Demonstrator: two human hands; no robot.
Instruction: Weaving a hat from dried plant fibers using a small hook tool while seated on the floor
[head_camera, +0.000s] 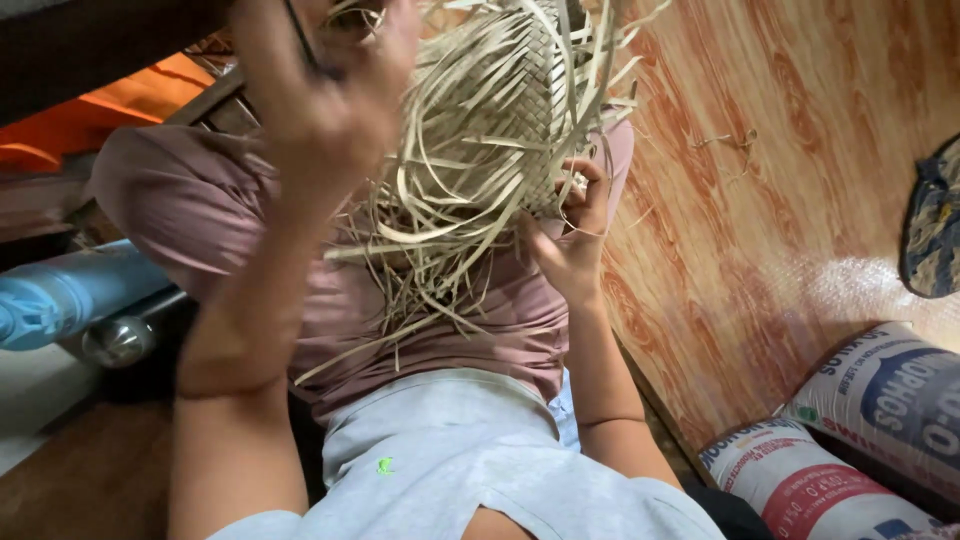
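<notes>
Above the lap: half-woven palm-strip basket (500, 110), body plaited, many loose strips still unwoven. Right hand (575, 240) pinching strips at its edge; left hand (320, 90) blurred, gripping strips, apparently clenched.

Woven piece (500, 100) sits up top in the middle, loose strips hanging down over the lap. Left hand (320, 90) is on its left side, right hand (572, 235) at its lower right edge. Sacks (850, 440) lie on the floor (780, 200) at bottom right, bottle (70, 295) far left.
</notes>
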